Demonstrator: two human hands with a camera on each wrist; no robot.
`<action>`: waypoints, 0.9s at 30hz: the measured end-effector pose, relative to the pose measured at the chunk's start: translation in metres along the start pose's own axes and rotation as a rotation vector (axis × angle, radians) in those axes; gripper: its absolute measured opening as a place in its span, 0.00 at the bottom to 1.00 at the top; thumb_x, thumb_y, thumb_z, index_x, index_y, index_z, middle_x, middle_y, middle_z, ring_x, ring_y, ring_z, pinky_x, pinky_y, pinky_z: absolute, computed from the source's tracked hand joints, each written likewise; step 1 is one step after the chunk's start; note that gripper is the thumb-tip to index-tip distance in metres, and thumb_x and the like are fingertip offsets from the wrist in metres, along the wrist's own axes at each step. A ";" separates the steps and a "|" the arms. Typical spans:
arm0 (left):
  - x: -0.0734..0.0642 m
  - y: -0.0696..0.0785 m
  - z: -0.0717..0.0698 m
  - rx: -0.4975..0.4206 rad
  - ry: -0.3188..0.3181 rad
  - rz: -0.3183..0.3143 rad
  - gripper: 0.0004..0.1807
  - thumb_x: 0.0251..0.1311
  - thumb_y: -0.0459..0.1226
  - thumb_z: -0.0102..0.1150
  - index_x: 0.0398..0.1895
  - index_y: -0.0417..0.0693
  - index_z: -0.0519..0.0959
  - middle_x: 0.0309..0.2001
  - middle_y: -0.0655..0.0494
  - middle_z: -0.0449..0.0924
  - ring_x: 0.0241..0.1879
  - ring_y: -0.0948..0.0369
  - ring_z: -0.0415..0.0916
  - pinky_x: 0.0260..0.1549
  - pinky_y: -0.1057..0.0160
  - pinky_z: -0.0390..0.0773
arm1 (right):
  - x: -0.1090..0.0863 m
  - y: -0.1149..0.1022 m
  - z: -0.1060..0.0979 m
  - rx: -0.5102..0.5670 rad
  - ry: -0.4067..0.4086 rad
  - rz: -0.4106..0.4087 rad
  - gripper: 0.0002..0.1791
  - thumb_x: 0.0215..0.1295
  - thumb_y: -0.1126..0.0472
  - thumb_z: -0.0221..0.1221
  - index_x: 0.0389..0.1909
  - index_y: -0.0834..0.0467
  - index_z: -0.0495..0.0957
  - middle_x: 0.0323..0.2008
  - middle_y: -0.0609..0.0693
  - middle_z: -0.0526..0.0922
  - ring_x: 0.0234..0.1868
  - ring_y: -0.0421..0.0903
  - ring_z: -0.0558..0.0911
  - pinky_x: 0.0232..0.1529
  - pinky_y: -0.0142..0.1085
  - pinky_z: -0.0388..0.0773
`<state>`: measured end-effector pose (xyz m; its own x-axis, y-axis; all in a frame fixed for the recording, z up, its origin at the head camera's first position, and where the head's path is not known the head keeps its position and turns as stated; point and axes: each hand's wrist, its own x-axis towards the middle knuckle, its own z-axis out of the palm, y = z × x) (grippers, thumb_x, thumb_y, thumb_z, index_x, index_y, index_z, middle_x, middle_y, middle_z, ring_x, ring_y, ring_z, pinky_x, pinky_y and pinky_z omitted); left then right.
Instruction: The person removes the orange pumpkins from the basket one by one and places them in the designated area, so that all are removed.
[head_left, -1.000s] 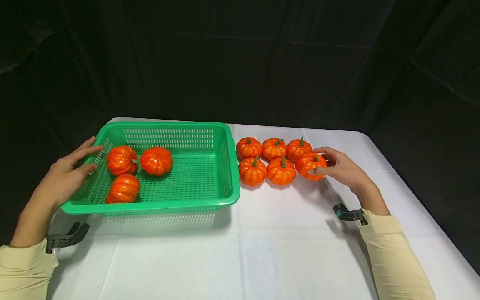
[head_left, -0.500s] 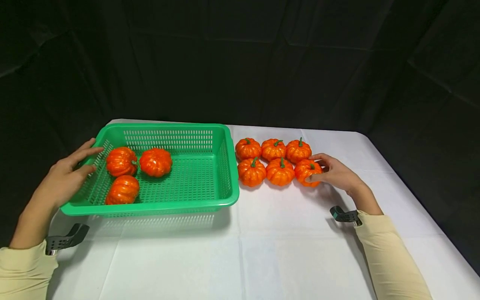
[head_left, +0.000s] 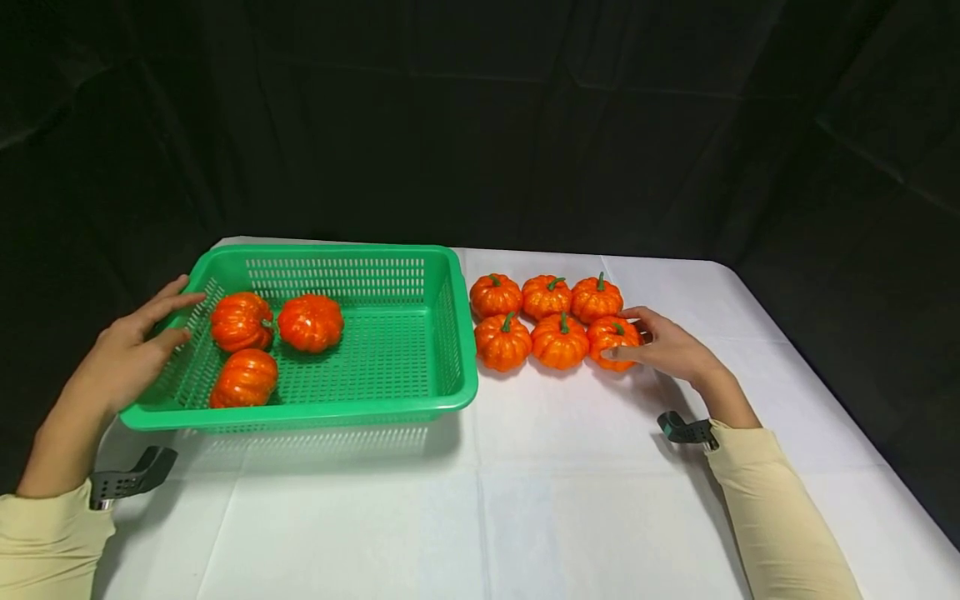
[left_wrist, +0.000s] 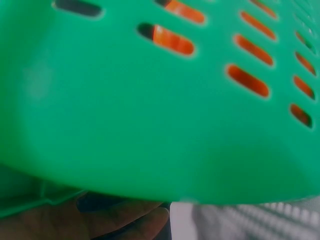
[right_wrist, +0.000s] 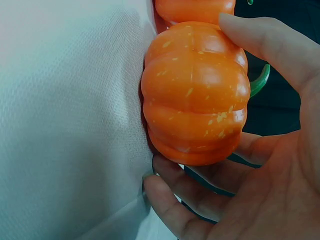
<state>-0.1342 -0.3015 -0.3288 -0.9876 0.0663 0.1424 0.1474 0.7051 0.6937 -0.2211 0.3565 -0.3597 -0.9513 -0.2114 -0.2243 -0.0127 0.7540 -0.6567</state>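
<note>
Nine orange pumpkins [head_left: 560, 345] were in view: three inside the one green basket [head_left: 300, 410] and six on the one counter [head_left: 375, 525]. Those six stood in two rows, three in the far row and three in the near row, and each of the six showed one green stem [head_left: 565, 323]. There were two bare grips, one left grip [head_left: 127, 354] and one right grip [head_left: 670, 343], two black wrist straps [head_left: 131, 480] and two pale yellow sleeves [head_left: 780, 517].

creased black backdrop [head_left: 480, 125], white-covered table [head_left: 360, 525]; faintly creased, softly shadowed
</note>
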 end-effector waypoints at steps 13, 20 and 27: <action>0.000 0.001 0.000 -0.003 -0.004 0.001 0.28 0.80 0.35 0.41 0.78 0.34 0.61 0.84 0.46 0.40 0.77 0.29 0.35 0.65 0.20 0.37 | -0.011 -0.034 -0.003 -0.154 0.179 -0.028 0.43 0.65 0.41 0.69 0.65 0.69 0.66 0.62 0.68 0.73 0.61 0.66 0.73 0.57 0.59 0.76; 0.001 0.000 0.001 -0.003 -0.013 -0.008 0.28 0.80 0.36 0.40 0.79 0.35 0.60 0.84 0.46 0.39 0.77 0.29 0.35 0.65 0.19 0.38 | -0.019 -0.098 0.010 -0.080 0.295 -0.220 0.36 0.66 0.53 0.70 0.67 0.64 0.66 0.63 0.63 0.75 0.62 0.63 0.75 0.59 0.60 0.76; 0.000 0.001 -0.002 0.013 -0.011 -0.017 0.28 0.81 0.37 0.40 0.79 0.36 0.60 0.84 0.45 0.39 0.77 0.28 0.36 0.65 0.20 0.39 | -0.012 -0.165 0.034 -0.031 0.258 -0.425 0.35 0.64 0.56 0.72 0.68 0.58 0.68 0.61 0.53 0.78 0.60 0.54 0.78 0.57 0.54 0.78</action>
<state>-0.1336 -0.3017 -0.3268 -0.9905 0.0618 0.1225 0.1295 0.7156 0.6864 -0.1973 0.2138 -0.2731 -0.9051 -0.3464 0.2465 -0.4214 0.6534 -0.6289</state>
